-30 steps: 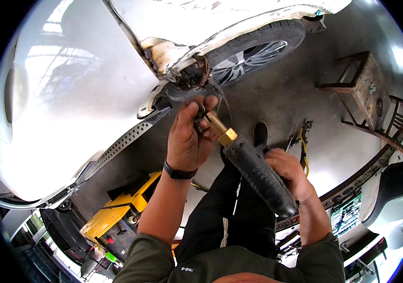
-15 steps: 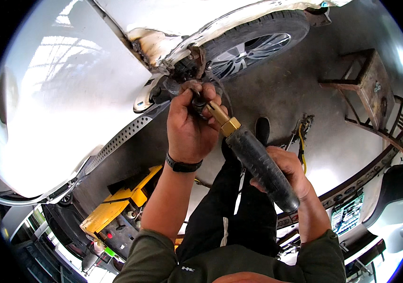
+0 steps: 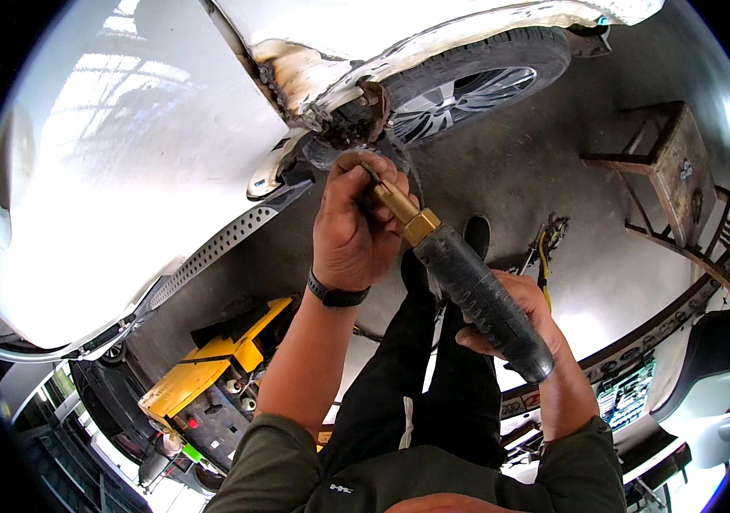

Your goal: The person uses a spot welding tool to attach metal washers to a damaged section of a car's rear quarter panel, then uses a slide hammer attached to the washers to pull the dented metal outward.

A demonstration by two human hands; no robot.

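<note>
My right hand (image 3: 510, 321) is closed round a tool with a thick black handle (image 3: 489, 299) and a brass nut. The brass end (image 3: 395, 203) slopes up and left toward my left hand (image 3: 354, 227). My left fingers are closed in a pinch at that brass end, on a small dark metal piece (image 3: 371, 173) mostly hidden by them. Just beyond my left hand is the cut and scorched lower corner of a white car body (image 3: 292, 73), with ragged, rusty metal (image 3: 369, 107) showing.
A wheel (image 3: 467, 94) stands under the white panel. To the left run a white car door (image 3: 125, 188) and a perforated sill strip (image 3: 211, 244). A yellow machine (image 3: 211, 363) stands lower left, a worn stool (image 3: 681, 171) at right. Tools with a yellow cable (image 3: 544, 252) lie on the floor.
The view has shifted slightly, so the car sits further right. My left fingers have closed more tightly at the brass end, and the small dark piece shows less. The right hand keeps its grip.
</note>
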